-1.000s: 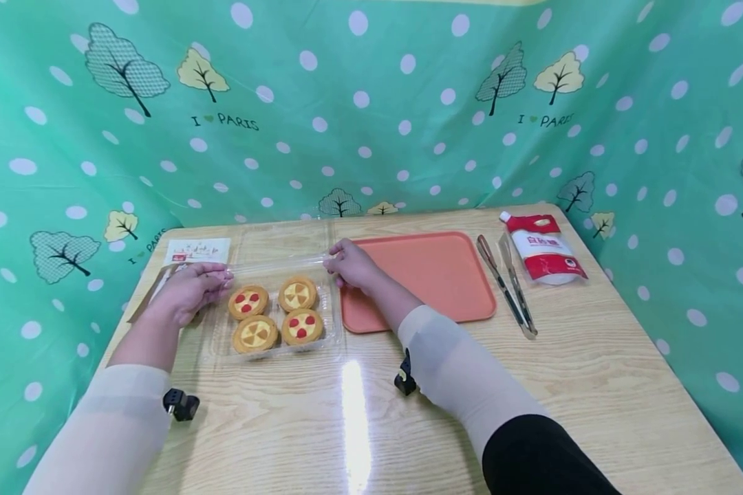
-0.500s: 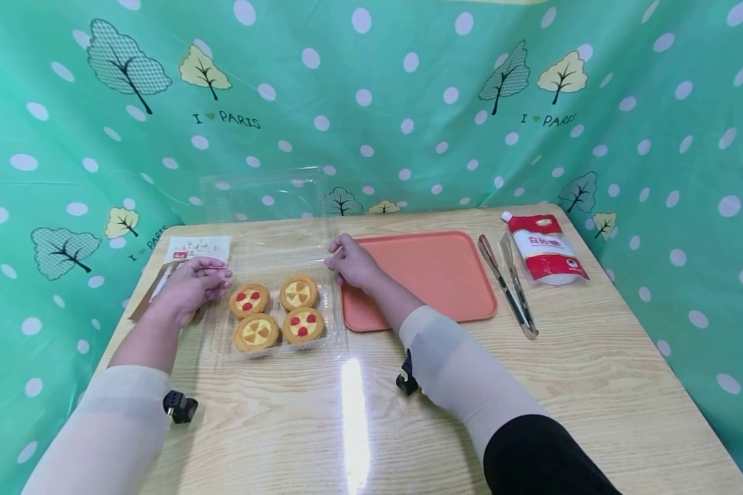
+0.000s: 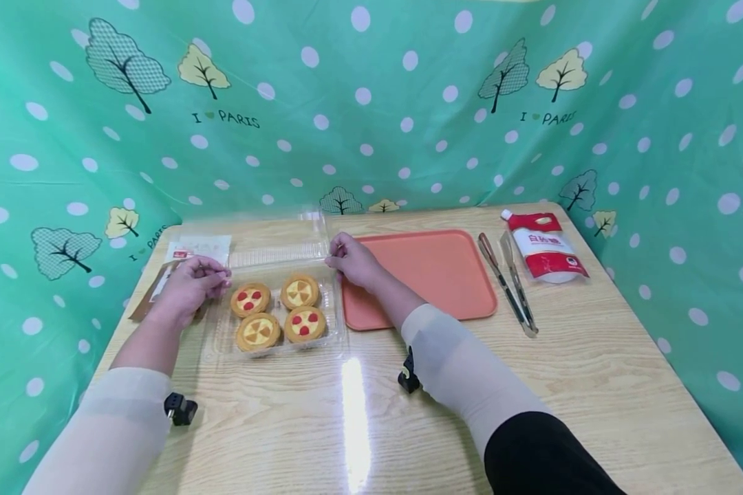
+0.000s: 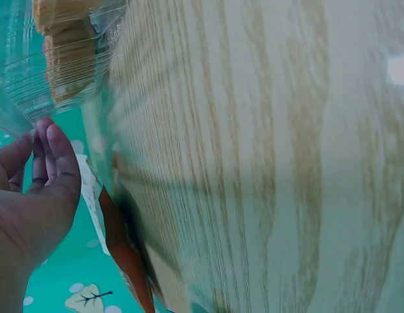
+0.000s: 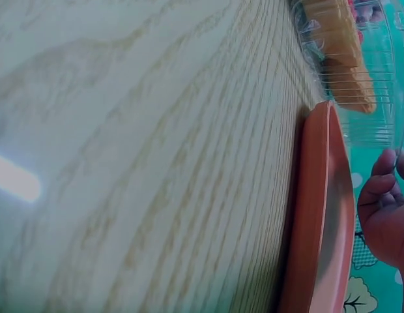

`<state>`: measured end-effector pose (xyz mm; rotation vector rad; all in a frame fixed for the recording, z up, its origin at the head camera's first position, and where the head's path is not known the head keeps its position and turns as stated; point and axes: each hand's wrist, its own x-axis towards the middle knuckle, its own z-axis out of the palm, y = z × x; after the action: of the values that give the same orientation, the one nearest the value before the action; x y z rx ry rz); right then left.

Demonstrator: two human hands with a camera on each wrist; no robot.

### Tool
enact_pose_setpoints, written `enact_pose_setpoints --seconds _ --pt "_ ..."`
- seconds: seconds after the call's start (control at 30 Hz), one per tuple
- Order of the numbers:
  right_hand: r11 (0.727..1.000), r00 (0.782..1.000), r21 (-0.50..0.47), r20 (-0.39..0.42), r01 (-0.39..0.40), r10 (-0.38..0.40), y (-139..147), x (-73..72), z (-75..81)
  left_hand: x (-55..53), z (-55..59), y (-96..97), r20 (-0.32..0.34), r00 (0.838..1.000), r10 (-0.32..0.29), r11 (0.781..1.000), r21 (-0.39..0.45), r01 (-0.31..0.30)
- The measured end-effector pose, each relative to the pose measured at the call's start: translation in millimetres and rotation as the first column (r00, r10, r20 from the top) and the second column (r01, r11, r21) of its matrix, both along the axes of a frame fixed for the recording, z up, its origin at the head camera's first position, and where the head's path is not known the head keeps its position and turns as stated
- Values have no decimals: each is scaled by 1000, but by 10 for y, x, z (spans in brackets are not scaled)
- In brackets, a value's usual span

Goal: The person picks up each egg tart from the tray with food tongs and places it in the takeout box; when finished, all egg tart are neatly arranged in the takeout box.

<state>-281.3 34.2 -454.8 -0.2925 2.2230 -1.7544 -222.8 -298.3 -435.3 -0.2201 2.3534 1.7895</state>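
A clear plastic clamshell box (image 3: 334, 337) lies on the table at left, holding several round tarts (image 3: 258, 332) with golden crusts, some topped with red pieces. Its transparent lid (image 3: 278, 251) stands folded up at the back, blurred along the far edge. My left hand (image 3: 188, 289) pinches the box's edge at the back left corner; in the left wrist view, thumb and fingertips meet on the plastic. At the back right corner, my right hand (image 3: 354, 261) pinches the edge likewise, as the right wrist view shows. The right forearm crosses over part of the orange tray (image 3: 433, 275).
Right of the tray lie metal tongs (image 3: 512, 289) and a red and white pouch (image 3: 546, 247). Beside my left hand, a brown packet (image 3: 148, 295) and a white printed packet (image 3: 213, 246) rest partly behind the box. A green dotted curtain (image 3: 371, 151) surrounds the table.
The lid swung up nearly upright half a second ago, and its far edge is now lower again, tipped backward. Both hands stay at the box's back corners; the tarts stay in place.
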Motion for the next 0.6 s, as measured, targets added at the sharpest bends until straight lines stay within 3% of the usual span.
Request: enact_pose_setpoints --seconds 0.17,0.2,0.3,0.37,0.43,0.6 --pt "999 999 40 -44 -13 15 16 4 -9 15 -2 -12 -2 1000 -20 992 -126 19" --pt "998 998 54 -59 -14 17 18 5 -13 15 -5 -23 1 999 -32 995 -98 32" --pt "996 995 92 -101 -12 21 19 11 -18 13 -11 -75 11 997 -80 992 103 78" --pt "994 993 109 -121 -7 20 17 16 -15 13 -3 -115 17 993 -116 965 237 109" --pt "992 991 128 -132 8 9 14 23 -11 17 17 -142 49 992 -119 942 323 97" --pt "988 990 148 -137 41 -20 5 38 2 42 102 -170 166 973 -162 951 290 109"
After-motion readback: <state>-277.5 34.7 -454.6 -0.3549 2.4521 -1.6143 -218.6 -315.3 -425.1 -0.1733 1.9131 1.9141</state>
